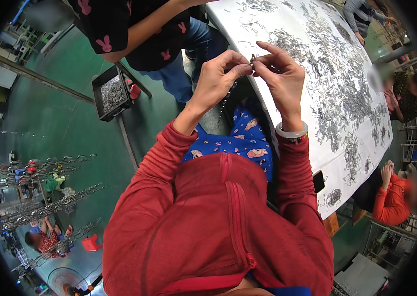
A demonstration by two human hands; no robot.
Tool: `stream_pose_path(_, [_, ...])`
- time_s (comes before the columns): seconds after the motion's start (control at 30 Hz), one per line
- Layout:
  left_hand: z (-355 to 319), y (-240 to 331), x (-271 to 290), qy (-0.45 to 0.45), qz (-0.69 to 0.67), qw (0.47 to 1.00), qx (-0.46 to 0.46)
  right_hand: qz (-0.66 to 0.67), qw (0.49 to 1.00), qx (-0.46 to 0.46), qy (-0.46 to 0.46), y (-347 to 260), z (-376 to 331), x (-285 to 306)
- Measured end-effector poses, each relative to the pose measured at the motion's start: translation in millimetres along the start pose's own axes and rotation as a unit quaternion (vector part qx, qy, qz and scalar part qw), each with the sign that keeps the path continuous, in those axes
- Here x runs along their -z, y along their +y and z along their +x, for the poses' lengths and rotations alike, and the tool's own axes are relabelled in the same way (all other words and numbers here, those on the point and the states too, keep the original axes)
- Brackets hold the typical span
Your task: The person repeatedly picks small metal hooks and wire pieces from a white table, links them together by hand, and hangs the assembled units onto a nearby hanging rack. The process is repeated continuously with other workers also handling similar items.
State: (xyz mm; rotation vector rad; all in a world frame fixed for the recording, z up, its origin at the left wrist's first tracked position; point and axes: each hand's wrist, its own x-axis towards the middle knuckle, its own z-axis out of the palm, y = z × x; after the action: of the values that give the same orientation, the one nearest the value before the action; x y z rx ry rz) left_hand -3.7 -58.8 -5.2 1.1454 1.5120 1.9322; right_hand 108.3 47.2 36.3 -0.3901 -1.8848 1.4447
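My left hand [216, 80] and my right hand [285, 81] meet at the near left edge of a white-covered table [323, 160]. Thumbs and fingertips of both pinch a small dark metal piece [253, 61] between them; its exact kind is too small to make out. A thin dark chain [224, 103] dangles below my left hand, in front of my lap. Whether it joins the pinched piece is hidden by the fingers. Many loose small metal hooks or links [339, 93] lie scattered over the table to the right of my hands.
A black bin [104, 114] of small metal parts stands at the left, beside a person in a rabbit-print top [142, 29]. A dark phone [319, 181] lies at the table's near edge. Other people sit around the table; chains [50, 204] hang at lower left.
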Motion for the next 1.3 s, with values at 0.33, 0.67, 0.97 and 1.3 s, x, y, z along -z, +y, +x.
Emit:
stream_pose_path(0.33, [12, -3, 0, 0.046, 0.083, 0.995, -0.023, 0.083, 0.995, -0.007, 0.052, 19, 14, -8])
stream_pose_path(0.67, [2, -43, -5, 0.054, 0.091, 0.994, -0.023, 0.091, 0.990, -0.033, 0.100, 44, 3, -16])
stream_pose_path(0.97, [170, -156, -25, -0.109, 0.255, 0.960, -0.022, 0.135, 0.986, -0.098, 0.011, 59, 5, 13])
stream_pose_path(1.3, [256, -230, -81, -0.325, 0.430, 0.838, -0.083, 0.228, 0.950, -0.210, -0.030, 19, 49, 32])
